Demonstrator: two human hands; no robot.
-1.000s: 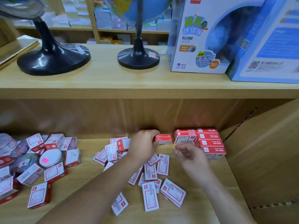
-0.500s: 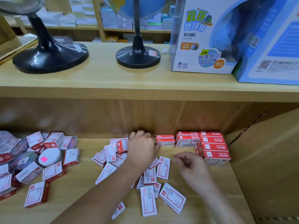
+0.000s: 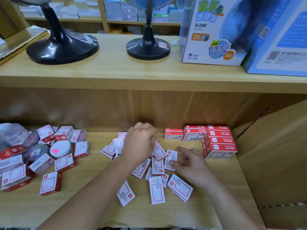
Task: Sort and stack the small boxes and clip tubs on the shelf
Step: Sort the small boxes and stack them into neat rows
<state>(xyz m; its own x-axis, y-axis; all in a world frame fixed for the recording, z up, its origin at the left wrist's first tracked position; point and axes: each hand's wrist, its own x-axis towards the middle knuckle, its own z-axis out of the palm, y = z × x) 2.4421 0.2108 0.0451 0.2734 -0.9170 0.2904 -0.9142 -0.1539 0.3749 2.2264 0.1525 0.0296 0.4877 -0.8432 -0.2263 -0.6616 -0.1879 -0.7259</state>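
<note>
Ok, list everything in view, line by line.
loose small boxes: many, white and red, lower shelf middle
stacked boxes: several, red, lower shelf right rear
heaped boxes: many, white and red, lower shelf left
clip tubs: several, clear, one white-lidded, in the left heap
globe stands: two, black, upper shelf
globe cartons: two, blue and white, upper shelf right
left grip: curled, over loose boxes
right grip: open, touching loose boxes

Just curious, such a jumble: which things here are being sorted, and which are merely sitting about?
Being sorted: loose small boxes, stacked red boxes, white-lidded tub, left heap of boxes.
Sitting about: large globe stand, small globe stand, globe carton, blue carton.
</note>
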